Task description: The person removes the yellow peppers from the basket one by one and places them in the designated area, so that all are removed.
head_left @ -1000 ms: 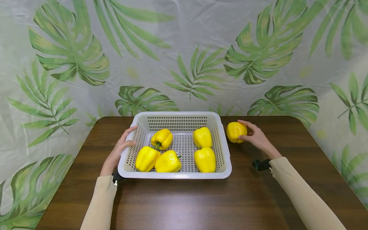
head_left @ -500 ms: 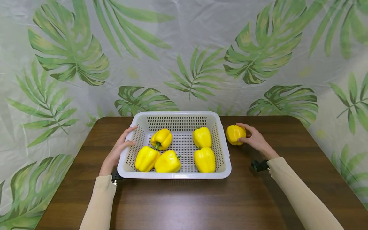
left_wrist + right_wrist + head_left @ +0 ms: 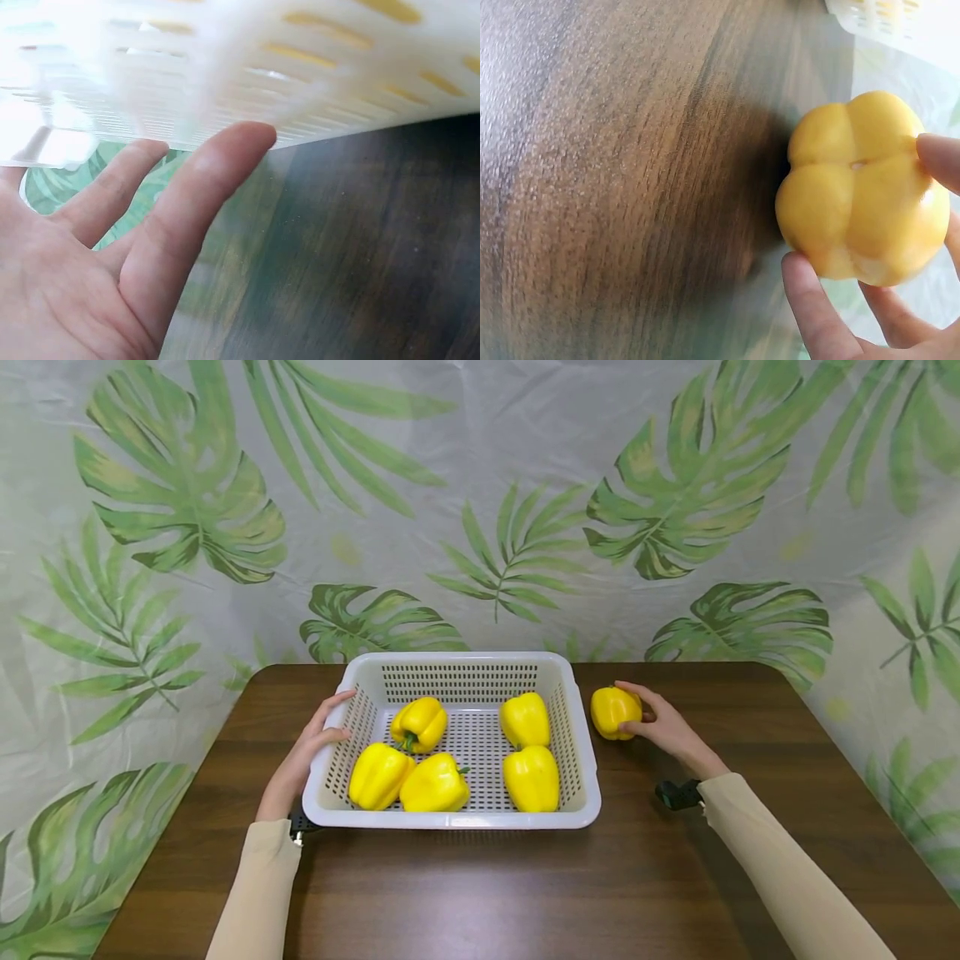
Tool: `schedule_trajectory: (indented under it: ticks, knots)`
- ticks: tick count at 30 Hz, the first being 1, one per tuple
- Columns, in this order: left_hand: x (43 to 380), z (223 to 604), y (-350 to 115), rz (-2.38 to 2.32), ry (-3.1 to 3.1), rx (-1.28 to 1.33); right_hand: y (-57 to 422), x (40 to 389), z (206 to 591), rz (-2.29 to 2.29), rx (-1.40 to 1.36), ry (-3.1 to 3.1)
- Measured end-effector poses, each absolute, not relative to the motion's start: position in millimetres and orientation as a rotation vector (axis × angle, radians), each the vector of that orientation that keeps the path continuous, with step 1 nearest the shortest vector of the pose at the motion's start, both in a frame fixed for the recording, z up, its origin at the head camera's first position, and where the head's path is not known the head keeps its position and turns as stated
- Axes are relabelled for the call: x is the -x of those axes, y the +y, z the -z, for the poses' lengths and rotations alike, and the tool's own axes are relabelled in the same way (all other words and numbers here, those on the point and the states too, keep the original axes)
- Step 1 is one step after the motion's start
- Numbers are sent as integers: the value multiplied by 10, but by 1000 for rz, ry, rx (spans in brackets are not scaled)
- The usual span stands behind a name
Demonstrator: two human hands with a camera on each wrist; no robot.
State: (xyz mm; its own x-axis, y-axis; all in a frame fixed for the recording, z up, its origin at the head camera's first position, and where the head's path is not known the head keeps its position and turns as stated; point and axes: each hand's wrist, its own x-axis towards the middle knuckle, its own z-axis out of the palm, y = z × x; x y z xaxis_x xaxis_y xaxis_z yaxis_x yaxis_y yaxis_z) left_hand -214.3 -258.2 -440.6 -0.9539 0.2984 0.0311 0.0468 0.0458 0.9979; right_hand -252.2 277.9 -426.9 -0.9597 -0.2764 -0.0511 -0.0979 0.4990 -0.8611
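Left grip (image 3: 303,756), spread, touches the basket rim (image 3: 452,819); right grip (image 3: 667,727) pinches a yellow pepper (image 3: 611,713) just outside.

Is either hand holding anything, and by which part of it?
The right hand holds a yellow, lobed bell pepper by its sides, between thumb and fingers. The left hand only touches the left side of a white perforated plastic basket.
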Motion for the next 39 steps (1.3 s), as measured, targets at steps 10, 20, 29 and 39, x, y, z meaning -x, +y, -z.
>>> schedule_trajectory:
  ticks: [10,20,29,39]
  knots:
    - [2120,4410,-2572,-2009,2151,-359,2885,2523,4325,1536,326,2575]
    - [2117,4418,-2561,-2018,2155,-357,2941,2482,4167,1608,359,2637]
    - [2116,4410,-2554,-2013,2156,-353,2819,2442,3962,1688,440,2610]
    - [2118,4410,-2548,-2020,2152,-359,2510,2418,3755,1703,538,2517]
